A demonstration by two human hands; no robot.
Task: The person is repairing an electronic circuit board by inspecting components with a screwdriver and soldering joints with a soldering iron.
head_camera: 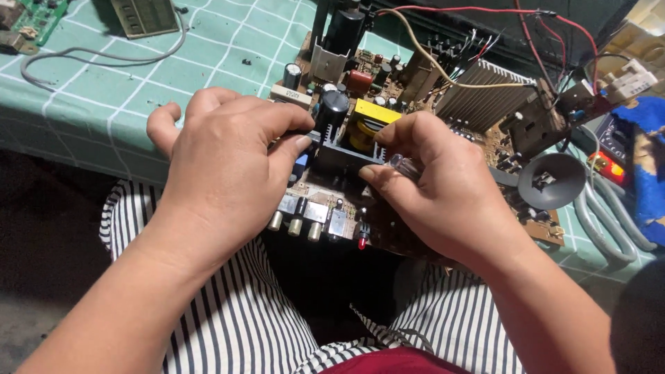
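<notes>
I see the circuit board [415, 138] at the table [208, 62] edge, over my lap. Left hand [222, 166] curls w/ fingertips pressed on a black metal block [339, 156] mid-board; right hand [436, 187] pinches a clear tool handle [402, 166] beside it.

A desk [173, 76] runs from nine o'clock to three o'clock across the upper half of the view, covered in a mint-green cloth with a white grid pattern that hangs over its near edge. Below that edge, at seven to eight o'clock, lies a dim, dark grey floor [41, 277]. Light falls evenly and softly on the cloth, while the space beneath the desk stays in shadow.
</notes>
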